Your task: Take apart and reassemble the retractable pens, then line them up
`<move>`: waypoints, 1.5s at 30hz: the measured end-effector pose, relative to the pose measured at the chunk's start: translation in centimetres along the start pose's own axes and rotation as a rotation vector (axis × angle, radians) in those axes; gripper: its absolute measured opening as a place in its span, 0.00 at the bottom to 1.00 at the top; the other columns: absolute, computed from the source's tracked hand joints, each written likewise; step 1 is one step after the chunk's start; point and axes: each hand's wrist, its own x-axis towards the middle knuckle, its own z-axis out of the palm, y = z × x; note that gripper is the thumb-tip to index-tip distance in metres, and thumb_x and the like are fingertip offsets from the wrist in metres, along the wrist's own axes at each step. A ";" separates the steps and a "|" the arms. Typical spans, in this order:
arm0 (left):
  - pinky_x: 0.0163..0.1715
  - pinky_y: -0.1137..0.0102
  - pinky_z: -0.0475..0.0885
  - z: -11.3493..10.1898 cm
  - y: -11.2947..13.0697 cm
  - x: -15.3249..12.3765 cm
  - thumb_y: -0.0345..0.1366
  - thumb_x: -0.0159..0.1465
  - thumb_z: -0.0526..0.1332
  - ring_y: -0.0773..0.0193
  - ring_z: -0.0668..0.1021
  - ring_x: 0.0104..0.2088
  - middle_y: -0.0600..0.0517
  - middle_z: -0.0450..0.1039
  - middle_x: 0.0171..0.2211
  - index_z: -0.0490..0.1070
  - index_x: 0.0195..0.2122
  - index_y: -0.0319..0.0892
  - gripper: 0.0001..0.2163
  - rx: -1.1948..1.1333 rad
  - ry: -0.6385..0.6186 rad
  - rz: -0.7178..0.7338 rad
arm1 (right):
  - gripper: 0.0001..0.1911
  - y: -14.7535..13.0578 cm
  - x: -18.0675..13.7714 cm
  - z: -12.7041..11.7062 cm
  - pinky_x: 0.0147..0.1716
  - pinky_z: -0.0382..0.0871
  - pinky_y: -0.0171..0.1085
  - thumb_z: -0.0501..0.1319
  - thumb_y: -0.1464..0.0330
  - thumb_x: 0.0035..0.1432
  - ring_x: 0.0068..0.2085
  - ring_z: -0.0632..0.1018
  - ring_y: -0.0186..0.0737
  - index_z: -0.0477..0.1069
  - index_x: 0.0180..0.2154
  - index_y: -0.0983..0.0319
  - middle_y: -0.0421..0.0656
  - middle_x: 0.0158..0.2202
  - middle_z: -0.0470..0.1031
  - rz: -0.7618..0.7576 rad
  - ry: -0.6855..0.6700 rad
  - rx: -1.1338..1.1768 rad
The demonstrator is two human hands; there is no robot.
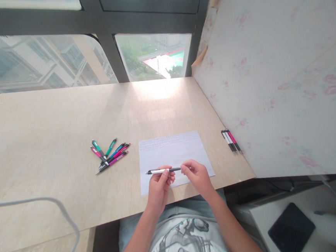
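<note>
My left hand [160,183] and my right hand [196,174] together hold a white and black pen [163,170] level above a sheet of white paper [172,151]. The left fingers wrap round its white middle. The right fingers pinch its dark end. The pen's tip points left. The paper lies on the wooden desk [56,150] near its front edge and carries faint lines of writing along its top.
A loose pile of several coloured pens [110,154] lies left of the paper. Three pens [231,140] lie side by side at the right by the flowered wall panel [274,75]. A window runs behind the desk. A white wire frame [61,212] stands at the lower left.
</note>
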 end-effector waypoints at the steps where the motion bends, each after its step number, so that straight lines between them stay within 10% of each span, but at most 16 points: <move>1: 0.28 0.75 0.67 0.0 0.0 0.1 0.37 0.59 0.66 0.69 0.73 0.27 0.49 0.76 0.28 0.75 0.39 0.36 0.10 -0.001 0.002 0.000 | 0.08 0.0 0.1 0.0 0.31 0.68 0.34 0.60 0.64 0.60 0.32 0.75 0.37 0.73 0.30 0.61 0.41 0.28 0.75 -0.014 0.010 -0.009; 14: 0.26 0.76 0.66 -1.2 0.7 1.0 0.35 0.57 0.68 0.70 0.73 0.25 0.50 0.74 0.25 0.76 0.37 0.37 0.09 -0.191 0.011 0.031 | 0.05 0.7 1.9 0.0 0.32 0.70 0.36 0.59 0.67 0.58 0.34 0.76 0.40 0.73 0.34 0.60 0.43 0.32 0.76 -0.073 0.122 -0.184; 33: 0.27 0.75 0.67 -1.8 0.1 0.5 0.36 0.59 0.66 0.69 0.74 0.26 0.50 0.75 0.26 0.76 0.38 0.37 0.08 -0.169 -0.075 0.047 | 0.07 0.1 9.3 6.0 0.31 0.60 0.34 0.58 0.74 0.56 0.37 0.73 0.41 0.71 0.35 0.59 0.43 0.33 0.75 -0.178 -0.108 -0.822; 45: 0.28 0.73 0.66 -1.3 0.3 0.3 0.38 0.58 0.67 0.69 0.73 0.25 0.51 0.74 0.26 0.73 0.37 0.38 0.10 -0.094 -0.050 0.099 | 0.18 -1.4 3.6 1.3 0.29 0.68 0.34 0.49 0.60 0.66 0.29 0.75 0.36 0.74 0.34 0.61 0.40 0.27 0.75 -0.067 -0.203 -0.129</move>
